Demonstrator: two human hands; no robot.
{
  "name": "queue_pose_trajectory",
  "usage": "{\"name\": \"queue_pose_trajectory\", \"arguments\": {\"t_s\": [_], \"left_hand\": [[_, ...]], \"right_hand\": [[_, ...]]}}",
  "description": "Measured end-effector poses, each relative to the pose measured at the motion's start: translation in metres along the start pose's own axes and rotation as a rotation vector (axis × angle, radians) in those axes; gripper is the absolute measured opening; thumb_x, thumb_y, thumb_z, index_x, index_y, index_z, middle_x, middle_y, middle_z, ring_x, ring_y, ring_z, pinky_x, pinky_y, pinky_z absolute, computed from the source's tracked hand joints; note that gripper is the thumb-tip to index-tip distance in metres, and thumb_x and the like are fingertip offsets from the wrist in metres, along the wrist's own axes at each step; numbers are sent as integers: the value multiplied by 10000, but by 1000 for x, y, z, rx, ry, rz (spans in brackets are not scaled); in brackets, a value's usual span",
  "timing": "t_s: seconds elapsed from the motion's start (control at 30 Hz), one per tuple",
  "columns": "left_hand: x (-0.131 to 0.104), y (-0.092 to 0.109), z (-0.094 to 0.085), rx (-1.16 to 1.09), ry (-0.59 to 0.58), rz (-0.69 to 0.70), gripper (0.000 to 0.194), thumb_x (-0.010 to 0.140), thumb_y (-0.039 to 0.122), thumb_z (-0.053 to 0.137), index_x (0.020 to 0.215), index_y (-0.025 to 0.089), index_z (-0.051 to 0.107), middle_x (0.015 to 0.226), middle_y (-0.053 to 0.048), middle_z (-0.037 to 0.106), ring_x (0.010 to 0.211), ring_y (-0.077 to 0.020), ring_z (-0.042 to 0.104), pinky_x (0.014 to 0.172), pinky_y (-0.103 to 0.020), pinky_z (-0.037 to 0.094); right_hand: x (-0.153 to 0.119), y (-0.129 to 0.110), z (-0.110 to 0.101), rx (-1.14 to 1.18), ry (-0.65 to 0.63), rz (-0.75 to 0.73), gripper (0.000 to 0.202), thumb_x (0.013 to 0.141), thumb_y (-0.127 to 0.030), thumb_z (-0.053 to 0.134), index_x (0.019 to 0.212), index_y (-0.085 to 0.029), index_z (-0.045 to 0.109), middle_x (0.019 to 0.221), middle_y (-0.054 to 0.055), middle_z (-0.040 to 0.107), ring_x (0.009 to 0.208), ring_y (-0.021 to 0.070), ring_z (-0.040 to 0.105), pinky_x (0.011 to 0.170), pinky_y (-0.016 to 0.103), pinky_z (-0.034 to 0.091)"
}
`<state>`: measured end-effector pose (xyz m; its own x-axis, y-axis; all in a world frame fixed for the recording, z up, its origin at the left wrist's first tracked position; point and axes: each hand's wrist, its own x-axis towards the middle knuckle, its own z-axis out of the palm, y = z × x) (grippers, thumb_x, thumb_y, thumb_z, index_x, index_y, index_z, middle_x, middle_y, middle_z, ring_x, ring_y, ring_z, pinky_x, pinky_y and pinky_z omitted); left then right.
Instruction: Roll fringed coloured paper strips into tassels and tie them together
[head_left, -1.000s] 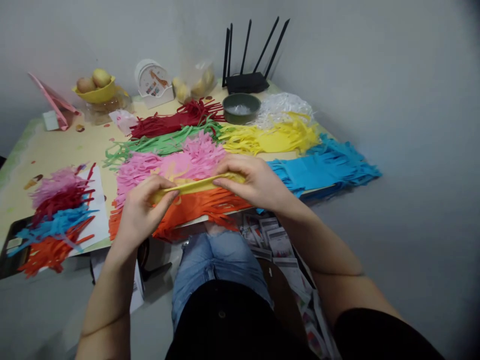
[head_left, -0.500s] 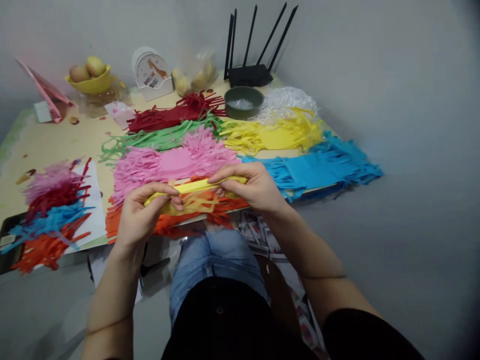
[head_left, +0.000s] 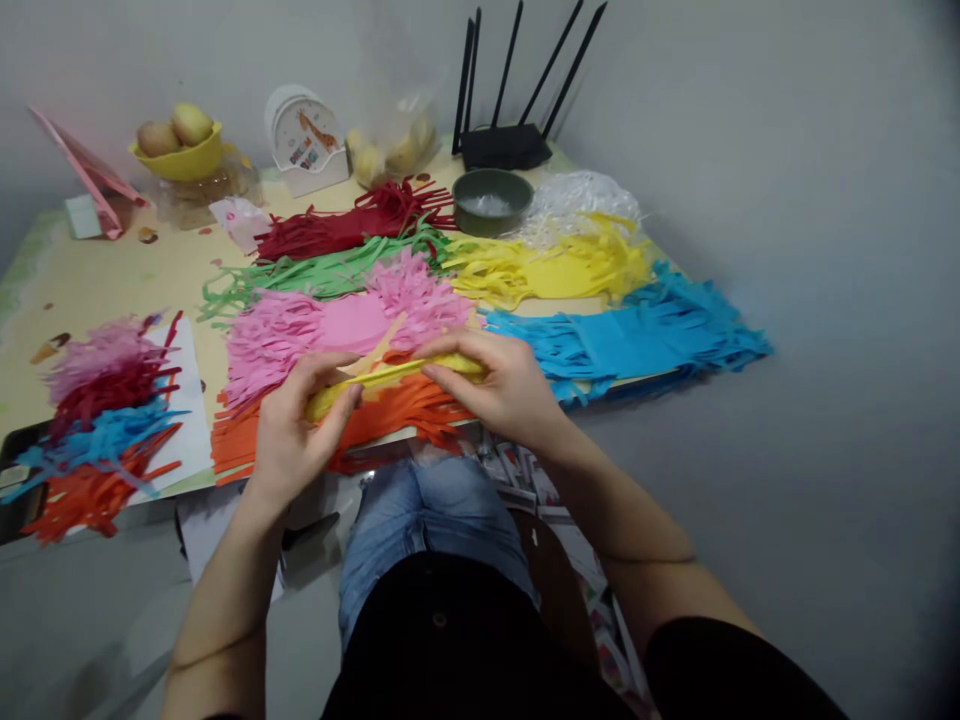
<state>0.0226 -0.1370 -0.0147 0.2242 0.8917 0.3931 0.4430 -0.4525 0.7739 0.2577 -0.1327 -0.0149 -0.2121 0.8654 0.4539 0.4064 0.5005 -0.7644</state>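
Between my hands is a rolled strip of yellow tissue paper (head_left: 390,375), held level over the table's near edge. My left hand (head_left: 304,420) grips its left end between thumb and fingers. The right end is pinched in my right hand (head_left: 499,385). A loose yellowish strand sticks up behind the roll. Directly below lies orange fringed paper (head_left: 262,435). Pink fringed paper (head_left: 352,322) lies just behind my hands, and blue fringed paper (head_left: 630,335) is to the right of my right hand.
Farther back are green (head_left: 330,270), dark red (head_left: 330,230) and yellow fringed paper (head_left: 559,270). A dark round tin (head_left: 491,215), white shreds (head_left: 585,200) and a black router (head_left: 506,148) stand behind. Finished-looking mixed tassels (head_left: 112,420) lie left, beside a phone (head_left: 15,490).
The yellow paper looks more tightly rolled, and its hanging strands no longer dangle below. My left hand has shifted slightly right, its fingers more spread around the roll.
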Motion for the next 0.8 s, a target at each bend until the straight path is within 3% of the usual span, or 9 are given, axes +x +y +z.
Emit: {"name": "queue_pose_trajectory", "arguments": {"t_s": [0.07, 0.13, 0.33, 0.47, 0.63, 0.8], "left_hand": [[-1, -1, -2, 58, -20, 9, 149, 897, 281, 674, 1025, 206, 684, 905, -37, 743, 790, -158, 715, 755, -274, 542], [-1, -1, -4, 23, -31, -15, 104, 893, 289, 686, 939, 198, 711, 872, -42, 760, 806, -169, 731, 771, -277, 559], [0, 0, -2, -441, 7, -293, 181, 830, 295, 764, 962, 171, 776, 789, -58, 778, 694, -196, 753, 739, -326, 632], [3, -3, 0, -626, 9, -329, 126, 801, 226, 779, 921, 223, 820, 751, -36, 774, 700, -174, 748, 744, -287, 623], [2, -11, -6, -610, -59, -200, 96, 831, 197, 734, 836, 242, 819, 764, -30, 764, 733, -153, 726, 717, -238, 582], [13, -2, -28, -257, -276, -101, 85, 858, 249, 708, 858, 200, 777, 949, -84, 782, 966, -222, 727, 859, -298, 559]], "right_hand": [[0, 0, -1, 17, 15, 37, 54, 859, -222, 657, 869, -185, 696, 916, 61, 761, 867, 190, 700, 810, 315, 530], [1, 0, -1, 118, -5, 98, 53, 835, -233, 682, 840, -181, 674, 859, 53, 755, 805, 178, 700, 750, 301, 545], [2, 5, 4, 621, -105, 282, 227, 836, -333, 733, 977, -158, 761, 794, 49, 777, 691, 139, 733, 674, 251, 608], [5, 14, 6, 816, -154, 308, 206, 768, -337, 812, 894, -174, 810, 827, 58, 795, 723, 152, 755, 699, 249, 627], [13, 16, -4, 654, -252, 194, 97, 754, -237, 810, 830, -177, 821, 840, 60, 800, 763, 157, 760, 716, 229, 610], [19, 14, -17, 301, -308, -66, 133, 826, -160, 702, 888, -168, 818, 843, 43, 802, 738, 123, 753, 655, 165, 552]]}}
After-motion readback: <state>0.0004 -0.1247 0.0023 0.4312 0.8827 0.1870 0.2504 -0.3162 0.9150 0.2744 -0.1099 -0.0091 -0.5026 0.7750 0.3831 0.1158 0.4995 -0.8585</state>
